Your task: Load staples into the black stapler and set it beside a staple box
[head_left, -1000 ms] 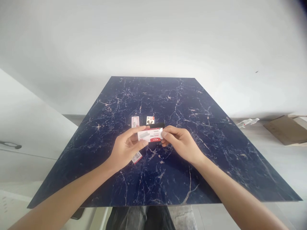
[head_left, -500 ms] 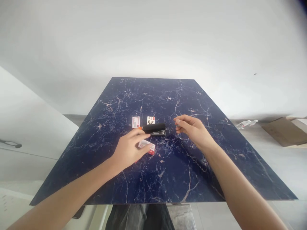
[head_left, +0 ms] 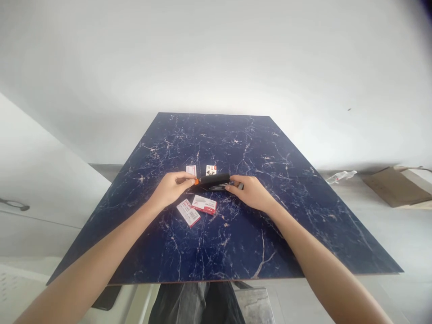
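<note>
A black stapler (head_left: 213, 181) with an orange part at its left end lies between my hands on the dark blue table. My left hand (head_left: 173, 186) pinches that orange end between thumb and fingers. At the stapler's right end, the closed fingers of my right hand (head_left: 249, 189) grip its front, and something small and grey shows by them. Just nearer to me are two small red-and-white boxes, one box (head_left: 204, 204) touching or overlapping the other box (head_left: 188, 212). Behind the stapler lie a white card with a red border (head_left: 191, 170) and a small printed card (head_left: 211, 170).
The marbled blue table (head_left: 216, 139) reaches to a white wall at the back. On the floor to the right are a cardboard box (head_left: 388, 186) and a clear plastic item (head_left: 341, 176). A white cabinet with a handle (head_left: 15, 204) stands at the left.
My right hand has moved left onto the stapler's right end. My left hand has drawn back to the orange end, uncovering the two red-and-white boxes.
</note>
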The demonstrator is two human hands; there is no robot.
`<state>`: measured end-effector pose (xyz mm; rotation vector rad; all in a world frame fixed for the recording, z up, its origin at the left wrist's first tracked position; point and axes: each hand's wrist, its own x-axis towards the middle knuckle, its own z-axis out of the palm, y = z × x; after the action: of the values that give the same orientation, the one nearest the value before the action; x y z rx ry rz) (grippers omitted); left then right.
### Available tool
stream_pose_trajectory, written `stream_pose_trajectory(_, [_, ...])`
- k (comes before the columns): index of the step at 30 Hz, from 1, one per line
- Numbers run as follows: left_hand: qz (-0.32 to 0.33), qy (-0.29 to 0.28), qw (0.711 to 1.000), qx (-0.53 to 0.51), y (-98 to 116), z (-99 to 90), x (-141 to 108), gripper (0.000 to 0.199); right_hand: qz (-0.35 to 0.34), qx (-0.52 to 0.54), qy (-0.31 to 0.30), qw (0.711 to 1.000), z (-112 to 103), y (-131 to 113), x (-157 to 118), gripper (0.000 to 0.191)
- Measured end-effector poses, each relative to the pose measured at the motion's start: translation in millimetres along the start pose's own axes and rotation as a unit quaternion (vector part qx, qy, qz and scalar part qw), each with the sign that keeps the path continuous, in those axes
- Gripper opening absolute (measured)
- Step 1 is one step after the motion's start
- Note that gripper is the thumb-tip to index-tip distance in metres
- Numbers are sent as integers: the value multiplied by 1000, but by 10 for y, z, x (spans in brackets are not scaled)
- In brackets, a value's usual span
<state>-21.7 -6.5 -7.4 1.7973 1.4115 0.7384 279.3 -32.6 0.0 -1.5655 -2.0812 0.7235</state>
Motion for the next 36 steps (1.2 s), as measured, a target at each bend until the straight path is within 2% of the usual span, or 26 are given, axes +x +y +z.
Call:
stream_pose_trajectory(4, [-2, 13, 1000, -11, 7, 20, -16, 34, 27, -33, -49, 998, -390, 215, -26, 34])
stream_pose_trajectory(7, [-3, 19, 1000, 2, 2, 45, -42, 35, 123, 0, 17, 992, -595, 391, -32, 36])
stream_pose_trajectory(10, [-2, 13, 1000, 22, 11, 58, -61, 36, 165, 136, 80, 974, -588, 479, -17, 29])
stream_pose_trajectory(13, [2, 5, 999, 38, 32, 59, -69, 40, 135, 228, 62, 962, -470, 484, 7, 26])
stream_pose_trajectory(15, [6, 4, 999, 47, 48, 63, -76, 41, 128, 202, 38, 970, -406, 477, 21, 26])
stream_pose_trajectory(17, [12, 11, 998, 57, 64, 71, -86, 42, 126, 119, 39, 984, -378, 486, 30, 25])
stream_pose_trajectory(20, [23, 21, 997, 73, 85, 85, -103, 42, 116, -43, 104, 987, -397, 547, 31, 23])
stream_pose_trajectory(22, [23, 25, 997, 75, 93, 88, -110, 41, 102, -108, 132, 980, -427, 605, 29, 26])
stream_pose_trajectory(25, [15, 24, 997, 74, 87, 82, -111, 41, 73, -137, 124, 980, -458, 677, 34, 31])
stream_pose_trajectory(31, [14, 14, 997, 71, 44, 77, -101, 41, 31, -163, 120, 979, -415, 705, 86, 17])
stream_pose_trajectory(36, [24, 16, 997, 73, 41, 86, -99, 42, -14, -150, 114, 982, -391, 681, 93, 16])
